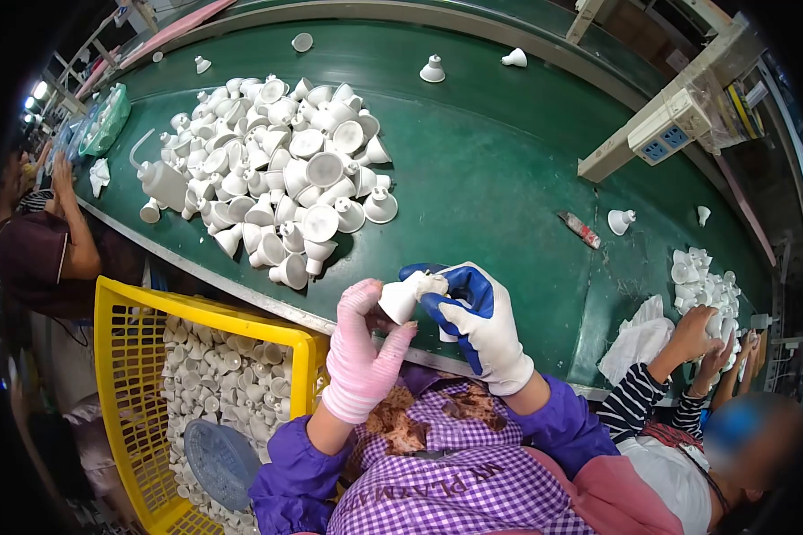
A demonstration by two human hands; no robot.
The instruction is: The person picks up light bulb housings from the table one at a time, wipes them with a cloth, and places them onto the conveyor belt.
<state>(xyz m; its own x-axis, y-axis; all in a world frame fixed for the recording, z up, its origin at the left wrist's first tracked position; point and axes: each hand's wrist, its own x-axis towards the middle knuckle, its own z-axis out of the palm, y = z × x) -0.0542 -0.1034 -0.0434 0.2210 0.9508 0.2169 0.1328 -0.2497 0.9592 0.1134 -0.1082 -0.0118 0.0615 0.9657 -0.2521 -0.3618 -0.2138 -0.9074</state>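
My left hand (366,357), in a pink striped glove with bare fingertips, grips a white spotlight bulb (399,301) by its wide end. My right hand (482,321) wears a white glove with blue coating. Its fingers close on a crumpled whitish cloth (432,284), pressed against the bulb's narrow base. The cloth hides that base. Both hands are just above the near edge of the green belt (500,178). Beyond them lies a large heap of similar white bulbs (306,144).
A white squeeze bottle (162,185) stands left of the heap. The yellow crate (107,357) at lower left holds many bulbs and a blue-grey basket (221,464). A red-and-white tube-like item (580,230) lies right. Co-workers sit at both sides; a socket post (660,138) rises at right.
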